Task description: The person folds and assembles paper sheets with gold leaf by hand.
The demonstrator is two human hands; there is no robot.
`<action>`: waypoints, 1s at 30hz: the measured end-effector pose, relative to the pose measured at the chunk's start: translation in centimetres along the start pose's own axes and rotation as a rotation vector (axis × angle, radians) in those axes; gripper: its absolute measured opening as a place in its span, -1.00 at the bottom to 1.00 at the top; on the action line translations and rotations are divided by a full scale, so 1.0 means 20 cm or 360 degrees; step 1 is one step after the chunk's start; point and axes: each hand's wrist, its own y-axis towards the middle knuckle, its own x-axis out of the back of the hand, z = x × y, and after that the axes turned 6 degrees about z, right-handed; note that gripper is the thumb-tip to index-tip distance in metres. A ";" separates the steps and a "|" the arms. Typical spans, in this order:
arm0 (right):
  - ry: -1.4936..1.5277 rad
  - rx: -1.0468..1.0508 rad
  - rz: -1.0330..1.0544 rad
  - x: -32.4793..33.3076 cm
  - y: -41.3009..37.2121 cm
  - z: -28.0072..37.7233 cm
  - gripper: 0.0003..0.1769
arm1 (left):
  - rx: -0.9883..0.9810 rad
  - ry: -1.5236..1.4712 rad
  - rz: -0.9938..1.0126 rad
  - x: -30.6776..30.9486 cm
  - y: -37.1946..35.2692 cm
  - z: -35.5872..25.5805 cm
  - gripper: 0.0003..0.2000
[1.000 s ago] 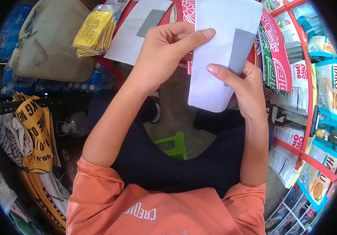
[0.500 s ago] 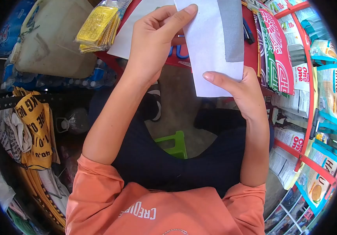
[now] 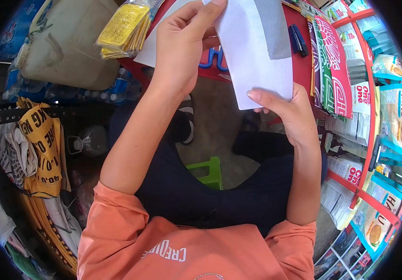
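A white sheet of paper [image 3: 252, 60] with a grey strip along its right side is held up over the front edge of a red table [image 3: 301, 65]. My left hand [image 3: 184, 42] pinches its left edge near the top of the view, thumb on the face. At the lower right corner, my right hand [image 3: 285, 105] grips it with the thumb in front and the fingers mostly behind. Blue scissors handles [image 3: 214, 58] lie on the table behind the paper. To the right of the sheet is a black stapler-like object [image 3: 299, 41].
Gold packets in plastic [image 3: 125, 28] lie at the table's left. A red rack [image 3: 373, 116] of packaged goods stands on the right, beside colourful printed packs [image 3: 334, 65]. At left are a pale container [image 3: 72, 44], bottles and a yellow printed sack [image 3: 42, 144]. A green stool [image 3: 208, 171] shows below.
The paper has tilted a little and moved slightly upward in the view, still in both hands. More of the scissors handles and the black object now shows.
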 end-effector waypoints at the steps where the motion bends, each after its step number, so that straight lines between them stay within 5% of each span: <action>1: 0.0026 -0.0006 0.0001 -0.01 0.00 -0.01 -0.56 | 0.0007 -0.0010 -0.0008 0.02 0.01 0.00 -0.79; 8: 0.0538 0.0016 0.0050 -0.11 0.02 -0.04 -0.58 | -0.0077 -0.0300 -0.0041 0.02 0.03 -0.02 -0.81; 17: 0.0392 0.0020 -0.0047 -0.13 0.04 -0.09 -0.68 | -0.0081 -0.0249 -0.0099 0.06 0.04 -0.01 -0.74; 20: 0.0317 0.0029 -0.0060 -0.14 0.03 -0.09 -0.70 | -0.0345 -0.0279 0.0010 0.10 0.07 0.06 -0.77; 30: 0.0488 0.0061 -0.0228 -0.18 0.03 -0.09 -0.74 | -0.0140 -0.0319 0.0059 0.07 0.03 0.02 -0.76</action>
